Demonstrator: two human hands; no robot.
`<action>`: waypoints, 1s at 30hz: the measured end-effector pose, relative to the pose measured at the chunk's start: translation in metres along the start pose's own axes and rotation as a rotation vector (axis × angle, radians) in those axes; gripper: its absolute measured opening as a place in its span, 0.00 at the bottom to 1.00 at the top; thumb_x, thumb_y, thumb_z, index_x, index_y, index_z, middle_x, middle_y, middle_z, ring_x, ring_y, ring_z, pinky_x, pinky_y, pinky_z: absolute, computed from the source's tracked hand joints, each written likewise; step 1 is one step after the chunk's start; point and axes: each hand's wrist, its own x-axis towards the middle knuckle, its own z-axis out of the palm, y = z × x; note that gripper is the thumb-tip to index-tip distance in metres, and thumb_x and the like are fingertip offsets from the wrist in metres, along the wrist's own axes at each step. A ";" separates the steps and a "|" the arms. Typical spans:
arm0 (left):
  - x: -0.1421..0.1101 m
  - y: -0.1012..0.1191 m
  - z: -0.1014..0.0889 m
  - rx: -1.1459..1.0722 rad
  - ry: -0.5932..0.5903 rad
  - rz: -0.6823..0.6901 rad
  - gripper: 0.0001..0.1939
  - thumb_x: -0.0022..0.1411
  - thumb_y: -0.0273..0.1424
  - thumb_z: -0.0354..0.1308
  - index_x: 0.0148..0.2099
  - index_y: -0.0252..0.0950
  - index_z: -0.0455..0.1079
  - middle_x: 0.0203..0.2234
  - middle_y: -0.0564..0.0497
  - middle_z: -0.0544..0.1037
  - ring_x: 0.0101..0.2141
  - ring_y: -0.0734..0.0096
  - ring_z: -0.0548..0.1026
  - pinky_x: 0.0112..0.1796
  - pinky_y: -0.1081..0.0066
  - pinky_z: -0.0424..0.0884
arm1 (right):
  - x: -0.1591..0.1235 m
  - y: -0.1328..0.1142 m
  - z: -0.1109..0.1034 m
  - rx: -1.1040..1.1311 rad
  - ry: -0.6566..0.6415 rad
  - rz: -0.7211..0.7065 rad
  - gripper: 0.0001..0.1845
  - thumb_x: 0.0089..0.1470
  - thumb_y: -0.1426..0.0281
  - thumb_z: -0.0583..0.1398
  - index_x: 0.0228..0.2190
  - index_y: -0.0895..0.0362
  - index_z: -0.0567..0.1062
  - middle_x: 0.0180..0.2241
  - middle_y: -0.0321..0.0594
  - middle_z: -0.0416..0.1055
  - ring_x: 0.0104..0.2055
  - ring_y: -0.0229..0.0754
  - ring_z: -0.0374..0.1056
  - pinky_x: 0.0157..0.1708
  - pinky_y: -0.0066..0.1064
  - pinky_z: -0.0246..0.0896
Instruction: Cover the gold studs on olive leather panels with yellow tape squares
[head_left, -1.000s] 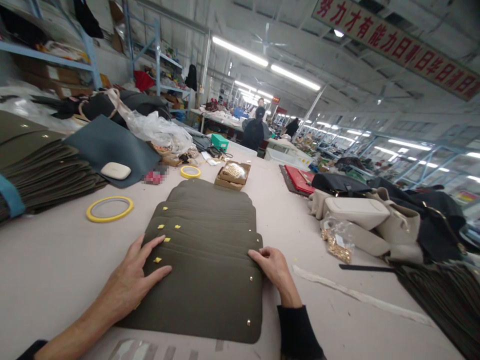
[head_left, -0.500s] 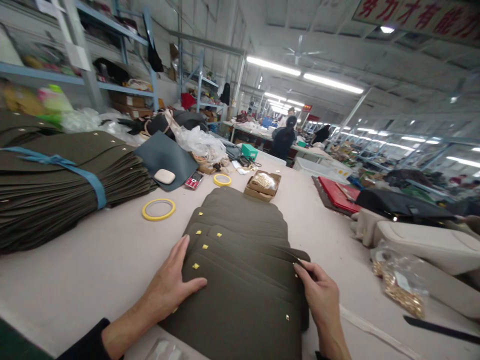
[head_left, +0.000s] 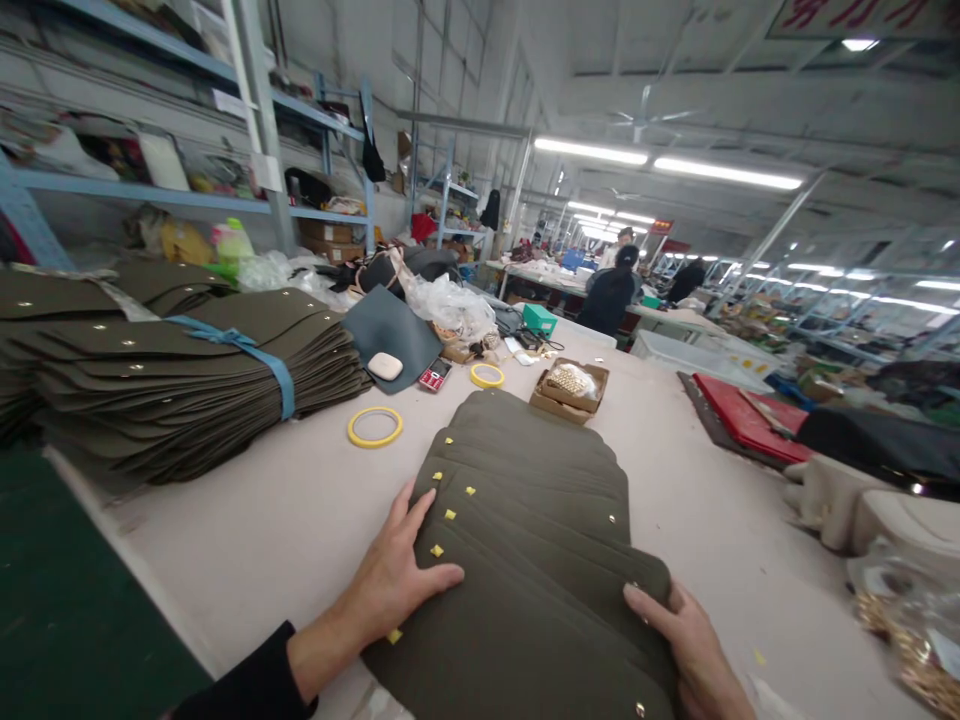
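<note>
Before me lies a fanned stack of olive-green panels (head_left: 540,590) with rounded corners, small yellow tape bits (head_left: 450,514) near their left edges and small metal fittings on the right. My left hand (head_left: 401,565) rests on the left edge of the stack, fingers spread and thumb on the top surface. At the right edge, my right hand (head_left: 682,635) has its thumb on top of a panel and its fingers around the side, partly hidden, pinching the edge.
A tied bundle of similar panels (head_left: 202,375) sits at left. Yellow tape rolls (head_left: 375,427), a cardboard box of gold-coloured pieces (head_left: 571,388) and a red item (head_left: 750,415) are farther back. A plastic bag of gold-coloured hardware (head_left: 900,630) lies at right. Co-workers (head_left: 613,290) are in the background.
My view has turned left, so everything appears farther right. The lifted panel corner at my right hand now lies flatter. My left hand stays at the stack's left edge.
</note>
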 end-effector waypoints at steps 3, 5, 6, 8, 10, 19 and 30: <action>0.001 0.002 -0.002 -0.019 0.007 -0.025 0.43 0.47 0.43 0.65 0.63 0.32 0.59 0.67 0.38 0.44 0.65 0.47 0.50 0.61 0.54 0.55 | 0.001 0.005 -0.006 -0.034 -0.028 0.025 0.25 0.31 0.62 0.73 0.34 0.57 0.78 0.29 0.42 0.78 0.30 0.51 0.74 0.31 0.39 0.70; 0.003 0.003 -0.004 -0.037 0.031 -0.047 0.42 0.47 0.43 0.65 0.61 0.31 0.60 0.67 0.38 0.45 0.65 0.47 0.50 0.62 0.54 0.54 | 0.004 0.007 -0.012 -0.064 -0.019 -0.031 0.21 0.29 0.64 0.74 0.30 0.55 0.79 0.25 0.39 0.76 0.27 0.47 0.72 0.28 0.34 0.69; 0.003 0.004 -0.004 -0.046 0.041 -0.060 0.43 0.46 0.44 0.65 0.61 0.31 0.59 0.67 0.38 0.45 0.65 0.47 0.49 0.62 0.54 0.54 | 0.006 0.006 -0.015 -0.075 -0.013 -0.066 0.19 0.28 0.64 0.74 0.27 0.55 0.79 0.24 0.38 0.76 0.26 0.45 0.71 0.27 0.32 0.68; 0.004 0.006 -0.005 -0.061 0.045 -0.076 0.44 0.45 0.44 0.66 0.61 0.30 0.59 0.67 0.37 0.44 0.65 0.47 0.49 0.62 0.54 0.54 | 0.008 0.004 -0.018 -0.067 0.000 -0.118 0.16 0.26 0.65 0.74 0.21 0.55 0.77 0.27 0.39 0.77 0.28 0.45 0.71 0.26 0.31 0.68; 0.004 0.008 -0.007 -0.079 0.038 -0.077 0.44 0.43 0.43 0.67 0.60 0.31 0.60 0.67 0.37 0.43 0.65 0.47 0.49 0.62 0.54 0.54 | 0.006 0.001 -0.019 -0.031 0.020 -0.133 0.16 0.25 0.65 0.74 0.18 0.55 0.75 0.32 0.42 0.77 0.30 0.47 0.72 0.28 0.33 0.69; 0.003 0.005 -0.010 -0.228 0.113 -0.016 0.26 0.42 0.39 0.68 0.43 0.36 0.65 0.61 0.40 0.56 0.61 0.49 0.57 0.59 0.51 0.58 | 0.000 0.003 -0.012 0.119 -0.057 -0.154 0.18 0.31 0.68 0.73 0.17 0.56 0.68 0.31 0.35 0.76 0.28 0.41 0.70 0.27 0.29 0.67; -0.002 0.002 -0.007 -0.084 0.173 0.192 0.25 0.45 0.35 0.68 0.45 0.38 0.64 0.52 0.43 0.69 0.57 0.50 0.63 0.56 0.47 0.61 | -0.006 -0.002 0.015 -0.189 -0.085 -0.077 0.27 0.39 0.56 0.69 0.42 0.55 0.76 0.36 0.41 0.78 0.36 0.51 0.74 0.37 0.40 0.70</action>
